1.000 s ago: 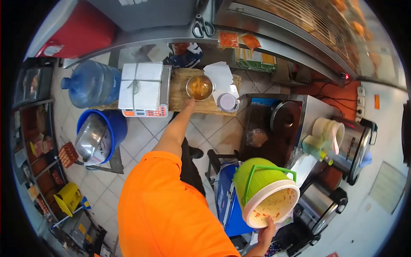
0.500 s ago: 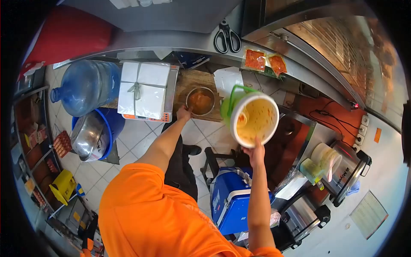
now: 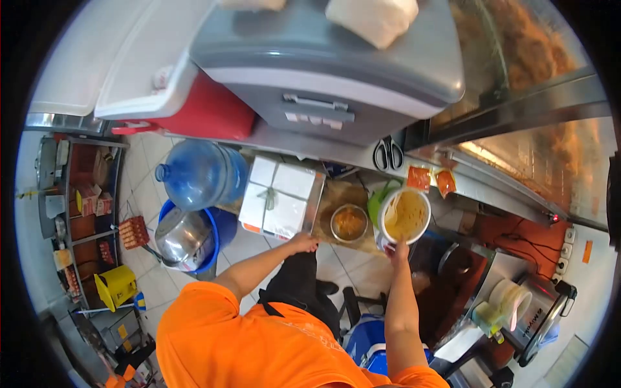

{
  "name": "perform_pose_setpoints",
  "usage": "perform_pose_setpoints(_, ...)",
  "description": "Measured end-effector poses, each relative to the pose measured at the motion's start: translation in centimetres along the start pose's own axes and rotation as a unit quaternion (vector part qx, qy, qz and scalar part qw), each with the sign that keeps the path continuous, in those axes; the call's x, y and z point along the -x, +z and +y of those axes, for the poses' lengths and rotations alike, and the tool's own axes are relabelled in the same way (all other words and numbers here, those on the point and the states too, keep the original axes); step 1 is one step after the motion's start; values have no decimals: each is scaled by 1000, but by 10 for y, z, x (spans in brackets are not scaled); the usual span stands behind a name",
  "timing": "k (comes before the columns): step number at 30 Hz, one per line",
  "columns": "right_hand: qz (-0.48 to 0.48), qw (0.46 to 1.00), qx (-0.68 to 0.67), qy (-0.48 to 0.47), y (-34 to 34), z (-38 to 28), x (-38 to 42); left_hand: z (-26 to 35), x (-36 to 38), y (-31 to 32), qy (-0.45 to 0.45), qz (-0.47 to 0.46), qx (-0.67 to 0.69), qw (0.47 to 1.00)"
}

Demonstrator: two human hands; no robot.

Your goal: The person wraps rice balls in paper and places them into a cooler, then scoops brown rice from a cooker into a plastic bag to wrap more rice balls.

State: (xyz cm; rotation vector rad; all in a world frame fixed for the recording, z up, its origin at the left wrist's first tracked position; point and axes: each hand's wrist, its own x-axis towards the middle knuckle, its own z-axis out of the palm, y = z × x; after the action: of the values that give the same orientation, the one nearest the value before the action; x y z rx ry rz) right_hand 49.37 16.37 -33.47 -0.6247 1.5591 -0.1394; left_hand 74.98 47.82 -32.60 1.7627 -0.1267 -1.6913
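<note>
My right hand (image 3: 396, 251) grips the near rim of a green and white bucket (image 3: 424, 227), with the thumb over the edge. The bucket tilts toward me, and yellowish sauce with red flecks coats its inside. Left of it, a round metal bowl (image 3: 334, 233) holding orange-brown sauce stands on a wooden bench (image 3: 331, 194). My left hand (image 3: 303, 243) is apart from the bowl, by the near right corner of a scale (image 3: 314, 205). Its fingers look curled, with nothing visible in them. A string-tied stack of white sheets (image 3: 259, 205) lies on the scale.
A blue water bottle (image 3: 202, 174) lies left of the stack, above a blue tub (image 3: 217, 223) holding a metal pot (image 3: 183, 239). A grey cooler box (image 3: 323, 84) stands on the counter beyond, near scissors (image 3: 388, 154) and two red sauce packets (image 3: 418, 178).
My left hand has left the bowl rim and moved left to the scale's corner. The bucket, still in my right hand, is now closer to the bench and the bowl. The view has shifted.
</note>
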Motion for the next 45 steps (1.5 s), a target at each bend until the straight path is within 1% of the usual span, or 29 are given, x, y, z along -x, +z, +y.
perform_pose_setpoints(5,70,992,87,-60,-3,-20,34,-9,13,-40,13,37,-24,999)
perform_pose_setpoints(7,100,974,181,-89,-10,-26,37,5,35,-53,93,26,99,990)
perform_pose_setpoints(8,97,974,179,-101,-12,-23,36,17,45,-59,105,29,99,989)
perform_pose_setpoints(10,404,850,244,-235,-16,-14,16,56,77,-70,64,34,44,996)
perform_pose_setpoints(11,398,850,243,-245,-8,-30,34,72,87,-76,43,35,-20,998)
perform_pose_setpoints(13,383,882,125,-244,20,-71,130,84,100,-83,76,74,-31,994)
perform_pose_setpoints(16,402,838,140,-341,-1,-77,119,87,126,-82,156,170,-19,973)
perform_pose_setpoints(17,433,787,161,-408,-3,-78,116,69,122,-83,236,199,-15,951)
perform_pose_setpoints(18,428,789,165,-409,-6,-75,122,50,123,-78,313,222,-10,923)
perform_pose_setpoints(19,384,796,152,-443,-6,-84,139,50,146,-70,313,226,-5,923)
perform_pose_setpoints(20,339,799,136,-477,-3,-97,150,52,171,-63,263,213,40,940)
perform_pose_setpoints(21,333,755,125,-551,2,-102,150,62,203,-54,212,197,84,954)
perform_pose_setpoints(22,308,748,127,-574,16,-113,177,76,239,-47,214,199,84,953)
perform_pose_setpoints(24,226,748,130,-611,38,-136,212,95,299,-39,83,267,-69,958)
perform_pose_setpoints(25,170,754,112,-625,52,-148,225,85,304,-44,83,265,-75,958)
perform_pose_setpoints(26,115,756,95,-638,66,-163,239,69,307,-52,127,333,-108,928)
perform_pose_setpoints(27,90,726,81,-677,87,-180,270,57,310,-57,170,398,-137,891)
perform_pose_setpoints(28,62,694,66,-715,107,-196,304,56,316,-63,172,396,-137,892)
perform_pose_setpoints(30,4,708,65,-703,126,-223,341,65,332,-88,252,484,-105,831)
perform_pose_setpoints(31,3,678,68,-732,138,-235,370,69,342,-103,255,486,-104,830)
perform_pose_setpoints(32,3,645,69,-761,150,-247,393,77,352,-118,283,527,-51,800)
perform_pose_setpoints(34,-80,640,80,-760,172,-278,417,108,383,-145,323,597,36,734)
perform_pose_setpoints(35,-122,634,123,-753,185,-297,435,97,380,-177,312,554,129,761)
perform_pose_setpoints(37,-26,637,202,-743,237,-318,498,121,409,-219,361,531,168,748)
perform_pose_setpoints(38,23,606,279,-744,259,-333,511,132,416,-241,357,527,164,754)
perform_pose_setpoints(40,106,527,417,-733,294,-368,508,162,430,-288,464,577,120,662)
perform_pose_setpoints(42,67,532,516,-668,321,-390,510,191,447,-334,465,581,67,665)
perform_pose_setpoints(44,75,564,539,-621,339,-398,505,216,449,-365,540,594,-64,592)
perform_pose_setpoints(45,75,581,564,-582,346,-402,506,232,453,-375,565,562,-94,597)
